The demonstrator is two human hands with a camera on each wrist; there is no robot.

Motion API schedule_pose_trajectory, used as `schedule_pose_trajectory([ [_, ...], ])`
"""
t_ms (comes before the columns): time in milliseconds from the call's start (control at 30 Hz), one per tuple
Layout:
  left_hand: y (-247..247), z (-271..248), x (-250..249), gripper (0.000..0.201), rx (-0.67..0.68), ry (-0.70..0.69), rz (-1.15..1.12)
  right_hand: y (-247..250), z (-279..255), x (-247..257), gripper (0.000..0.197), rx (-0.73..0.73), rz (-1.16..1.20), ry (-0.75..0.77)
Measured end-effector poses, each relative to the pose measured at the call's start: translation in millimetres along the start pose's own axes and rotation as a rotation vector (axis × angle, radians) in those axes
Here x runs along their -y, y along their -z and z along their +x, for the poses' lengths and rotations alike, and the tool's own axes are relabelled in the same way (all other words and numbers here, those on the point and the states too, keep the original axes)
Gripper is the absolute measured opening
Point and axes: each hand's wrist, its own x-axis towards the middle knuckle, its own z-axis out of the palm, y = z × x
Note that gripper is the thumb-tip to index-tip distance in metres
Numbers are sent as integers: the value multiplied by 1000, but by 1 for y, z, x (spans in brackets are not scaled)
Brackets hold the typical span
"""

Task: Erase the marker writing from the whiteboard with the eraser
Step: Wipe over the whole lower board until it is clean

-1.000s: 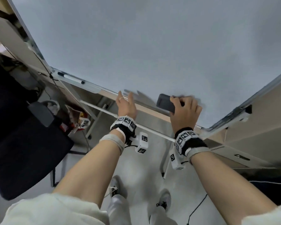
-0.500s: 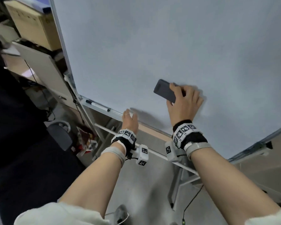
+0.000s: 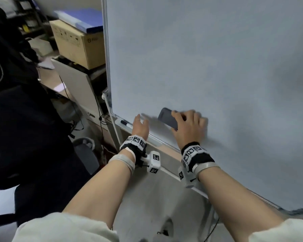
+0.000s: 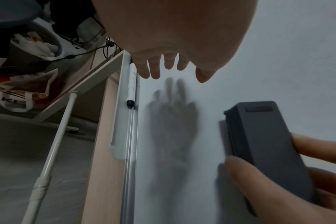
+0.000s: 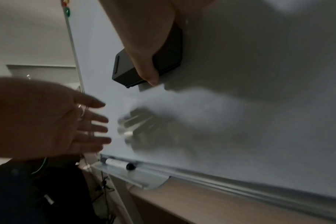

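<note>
Two hands at the lower left of the board, one gripping the eraser.

Right hand curls its fingers round the dark grey rectangular plastic eraser, pressed flat against the large pale grey whiteboard; left hand hovers just beside it, fingers straight and holding nothing. Judging by its shell, the eraser is light, rigid and somewhat slick, best held across its long sides as now, pad flat to the board. Below the fingers a white marker with a black cap lies in the tray. No writing shows anywhere; the pad face is hidden, and motion blur smears the board's shadows.
</note>
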Motion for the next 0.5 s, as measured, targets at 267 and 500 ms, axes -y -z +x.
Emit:
schedule_pose_trajectory([
  [267,30,33,5,35,94,16,-66,-48,3,43,65,58,32,55],
  [500,51,59,20,56,56,30,-36,-62,0,64,66,55,54,-48],
])
